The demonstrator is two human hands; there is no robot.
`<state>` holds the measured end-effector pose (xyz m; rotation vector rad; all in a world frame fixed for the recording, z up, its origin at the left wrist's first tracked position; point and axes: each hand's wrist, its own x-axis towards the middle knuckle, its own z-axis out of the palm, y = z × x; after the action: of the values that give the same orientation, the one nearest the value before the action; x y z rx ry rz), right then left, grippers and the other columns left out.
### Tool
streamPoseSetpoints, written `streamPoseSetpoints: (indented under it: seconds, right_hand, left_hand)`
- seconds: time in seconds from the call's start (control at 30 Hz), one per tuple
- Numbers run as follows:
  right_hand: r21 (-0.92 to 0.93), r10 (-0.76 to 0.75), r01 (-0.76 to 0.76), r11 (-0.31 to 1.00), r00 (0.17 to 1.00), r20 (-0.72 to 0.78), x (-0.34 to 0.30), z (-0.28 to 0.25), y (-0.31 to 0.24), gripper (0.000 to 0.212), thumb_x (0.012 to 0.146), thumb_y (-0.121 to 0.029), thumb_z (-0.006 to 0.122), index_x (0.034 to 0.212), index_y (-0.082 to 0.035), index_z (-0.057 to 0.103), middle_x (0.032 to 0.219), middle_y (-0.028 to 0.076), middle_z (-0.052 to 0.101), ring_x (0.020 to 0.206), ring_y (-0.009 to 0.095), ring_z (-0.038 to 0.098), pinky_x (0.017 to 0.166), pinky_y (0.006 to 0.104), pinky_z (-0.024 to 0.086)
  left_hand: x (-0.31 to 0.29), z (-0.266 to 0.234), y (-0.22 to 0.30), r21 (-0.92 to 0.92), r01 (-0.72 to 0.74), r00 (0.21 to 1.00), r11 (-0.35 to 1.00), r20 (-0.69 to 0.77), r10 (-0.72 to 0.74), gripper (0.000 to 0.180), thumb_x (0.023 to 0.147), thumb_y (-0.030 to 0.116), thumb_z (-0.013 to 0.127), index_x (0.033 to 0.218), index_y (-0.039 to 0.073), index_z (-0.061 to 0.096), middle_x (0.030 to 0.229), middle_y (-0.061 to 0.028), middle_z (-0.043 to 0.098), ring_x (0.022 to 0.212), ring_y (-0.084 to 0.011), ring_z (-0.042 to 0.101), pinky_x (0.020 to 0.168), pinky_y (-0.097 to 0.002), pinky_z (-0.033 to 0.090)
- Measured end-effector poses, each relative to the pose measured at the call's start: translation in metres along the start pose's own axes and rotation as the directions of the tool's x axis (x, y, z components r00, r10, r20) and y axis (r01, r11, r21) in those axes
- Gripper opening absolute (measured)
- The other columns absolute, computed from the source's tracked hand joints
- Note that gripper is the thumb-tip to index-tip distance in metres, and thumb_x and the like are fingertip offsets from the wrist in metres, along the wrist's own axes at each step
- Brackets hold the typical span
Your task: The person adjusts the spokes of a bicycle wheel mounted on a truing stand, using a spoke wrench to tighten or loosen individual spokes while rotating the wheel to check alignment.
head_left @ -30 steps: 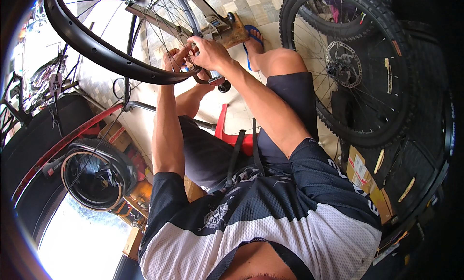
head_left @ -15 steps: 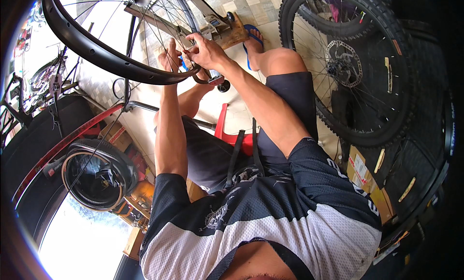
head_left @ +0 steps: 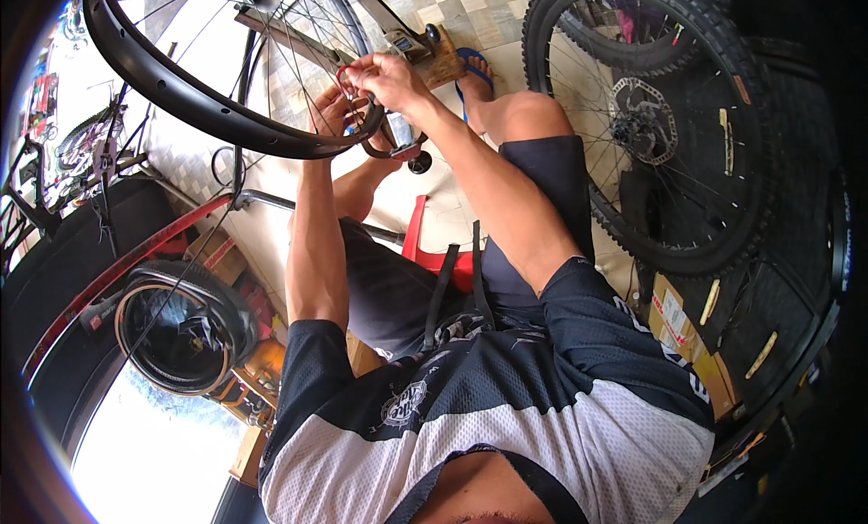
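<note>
A black bicycle wheel rim (head_left: 208, 108) with thin spokes stands on a truing stand (head_left: 407, 49) in front of me. My left hand (head_left: 327, 115) is closed around the rim's lower edge, thumb on the inside. Just above and to the right, my right hand (head_left: 387, 76) pinches a small red tool (head_left: 344, 74) against a spoke near the rim. Both forearms reach up from my lap. What the tool's tip bears on is hidden by my fingers.
A knobby-tyred wheel (head_left: 651, 126) with a disc rotor leans at the right, over cardboard boxes (head_left: 678, 321). I sit on a red stool (head_left: 425, 248). At the left lie a small tyre and wheel (head_left: 181, 330) and a red rim (head_left: 108, 275). My sandalled foot (head_left: 475, 72) rests on tiled floor.
My right hand has risen a little along the spokes with the red tool. My left hand stays on the rim, which has shifted slightly.
</note>
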<state>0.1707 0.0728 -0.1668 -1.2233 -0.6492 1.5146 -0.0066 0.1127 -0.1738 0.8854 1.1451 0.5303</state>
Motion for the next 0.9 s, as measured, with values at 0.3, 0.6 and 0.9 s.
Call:
streamPoseSetpoints:
  seconds: [0.3,0.6,0.9]
  right_hand:
    - [-0.498,-0.073,0.043,0.866,0.997,-0.040,0.007,-0.019,0.026,0.020,0.089,-0.007,0.061,0.102,-0.002,0.077,0.085,0.009,0.076,0.075,0.014,0.070,0.071,0.0281,0.055]
    - [-0.533,-0.176,0.149,0.833,0.984,0.000,0.005,-0.013,0.024,0.023,0.083,-0.021,0.066,0.098,-0.009,0.079,0.094,0.014,0.076,0.086,0.031,0.073,0.080,0.0378,0.058]
    - [-0.625,-0.059,0.101,0.774,0.994,0.087,-0.012,-0.012,-0.004,0.062,0.079,-0.034,0.076,0.132,-0.007,0.059,0.102,0.014,0.074,0.097,0.033,0.071,0.088,0.0416,0.057]
  left_hand:
    - [0.004,0.006,0.005,0.089,-0.029,0.996,0.996,-0.086,0.037,0.025,0.098,0.023,0.071,0.113,0.003,0.068,0.099,-0.0040,0.073,0.085,-0.0122,0.069,0.073,-0.0269,0.056]
    - [0.001,0.007,0.007,0.150,-0.089,0.995,0.985,-0.037,0.095,0.026,0.098,0.026,0.071,0.112,0.004,0.069,0.097,-0.0029,0.073,0.083,-0.0112,0.068,0.070,-0.0257,0.055]
    - [-0.008,0.001,0.012,-0.023,0.171,0.983,0.985,0.074,-0.169,0.035,0.104,0.031,0.061,0.121,0.001,0.065,0.101,-0.0032,0.071,0.087,-0.0109,0.068,0.074,-0.0243,0.055]
